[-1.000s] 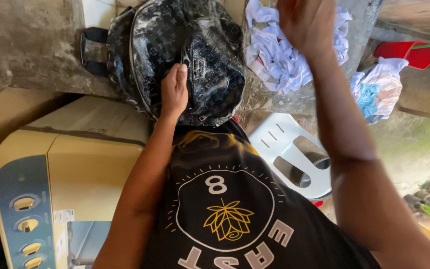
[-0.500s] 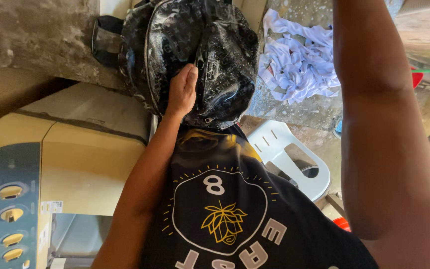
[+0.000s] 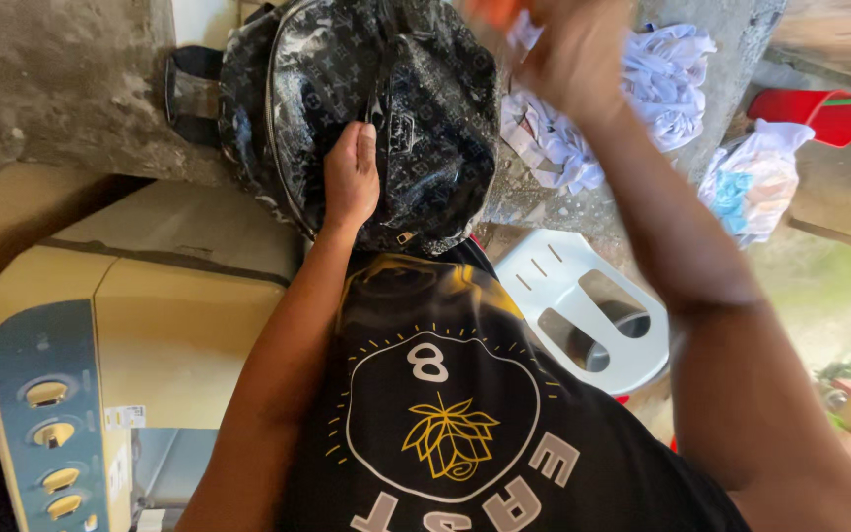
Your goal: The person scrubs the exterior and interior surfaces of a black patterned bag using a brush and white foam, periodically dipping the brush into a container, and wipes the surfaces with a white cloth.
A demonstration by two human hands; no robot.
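Swung down and back into view since half a second ago: right hand (image 3: pixel 568 49), now blurred with motion above the heap of white cloth (image 3: pixel 593 118), something orange at its fingertips, too smeared to identify. Cannot tell how far those fingers are open or what they grip. Unchanged from the earlier frame: left hand (image 3: pixel 352 177) pressed flat against the black patterned backpack (image 3: pixel 347 89), fingers extended and together, palm on the glossy front panel beside the zip line, nothing clasped inside them.

Backpack propped upright on a rough concrete ledge (image 3: pixel 61 89), its lower edge just above the collar of the person's black T-shirt (image 3: pixel 445 424) with a gold flower print. White cloth heaped on the same ledge just right of the backpack, partly hidden behind the right forearm.

Below left, close to the left arm: cream washing machine (image 3: pixel 150 325) with a blue control panel and 4 yellowish knobs. Below right, between both arms: white plastic chair (image 3: pixel 583 305), seen from above. Further right, a red bucket (image 3: pixel 824 113) at the frame's upper edge, interior not visible, and a white bag (image 3: pixel 755 182) with something blue showing through it.
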